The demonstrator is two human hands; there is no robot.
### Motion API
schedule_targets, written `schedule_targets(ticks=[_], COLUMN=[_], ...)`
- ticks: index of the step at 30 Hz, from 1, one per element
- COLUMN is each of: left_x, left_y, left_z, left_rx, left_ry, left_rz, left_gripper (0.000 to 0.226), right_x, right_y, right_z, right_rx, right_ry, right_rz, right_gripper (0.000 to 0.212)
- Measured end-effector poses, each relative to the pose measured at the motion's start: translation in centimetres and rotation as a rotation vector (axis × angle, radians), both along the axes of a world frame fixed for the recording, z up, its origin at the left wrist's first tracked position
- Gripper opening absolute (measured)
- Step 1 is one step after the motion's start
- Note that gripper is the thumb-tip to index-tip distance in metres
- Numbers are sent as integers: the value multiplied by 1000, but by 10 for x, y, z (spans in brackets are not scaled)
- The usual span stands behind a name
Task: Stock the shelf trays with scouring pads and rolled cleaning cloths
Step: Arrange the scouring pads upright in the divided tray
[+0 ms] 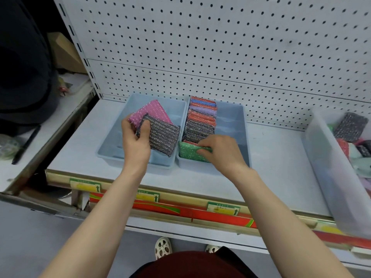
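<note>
Two pale blue trays sit side by side on the shelf. Over the left tray [112, 141] my left hand [135, 141] grips a dark grey scouring pad [162, 137] and a pink scouring pad [152, 113] fanned behind it. The right tray [234, 125] holds a standing row of several pads [200, 121] in orange, purple, blue and grey. At the front of that row my right hand [222, 152] holds a green scouring pad [190, 152], fingers curled over its top edge.
A clear plastic bin [329, 177] at the right shelf edge holds loose pads and cloths [350, 127]. White pegboard [220, 47] backs the shelf. Price tags line the shelf front rail [152, 195]. A lower white surface with a black pen [26, 145] lies left.
</note>
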State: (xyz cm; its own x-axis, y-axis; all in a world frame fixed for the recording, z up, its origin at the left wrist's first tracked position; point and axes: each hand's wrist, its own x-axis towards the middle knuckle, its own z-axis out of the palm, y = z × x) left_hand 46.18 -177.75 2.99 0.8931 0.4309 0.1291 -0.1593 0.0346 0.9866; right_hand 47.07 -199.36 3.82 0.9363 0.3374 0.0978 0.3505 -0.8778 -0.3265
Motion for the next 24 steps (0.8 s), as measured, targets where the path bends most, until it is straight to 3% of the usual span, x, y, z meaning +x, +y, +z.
schedule_targets(ticks=[4,8,14,17,21,24], left_x=[0,4,9,12,18,25], left_y=[-2,-8,-20,-25,-39,-55], left_z=[-3,-2,5,7,7,9], left_rx=[-2,-31,-71,-129,-193,-251], left_ry=[4,13,19,52,83,94], left_rz=[-12,-27,-37,-37,-77,-147], left_gripper=[17,20,23,22,23,21], right_x=[-6,3,10,15,21,30], right_y=[-2,1,15,8,0,-2], right_z=[-15,-2,-17,-8,12,14], right_rx=[-22,132,47,273,890,807], right_ry=[77,104,171,199,199,214], right_rz=[-10,-14,69,-5,-245,-163], right_gripper=[19,15,11,9,16,25])
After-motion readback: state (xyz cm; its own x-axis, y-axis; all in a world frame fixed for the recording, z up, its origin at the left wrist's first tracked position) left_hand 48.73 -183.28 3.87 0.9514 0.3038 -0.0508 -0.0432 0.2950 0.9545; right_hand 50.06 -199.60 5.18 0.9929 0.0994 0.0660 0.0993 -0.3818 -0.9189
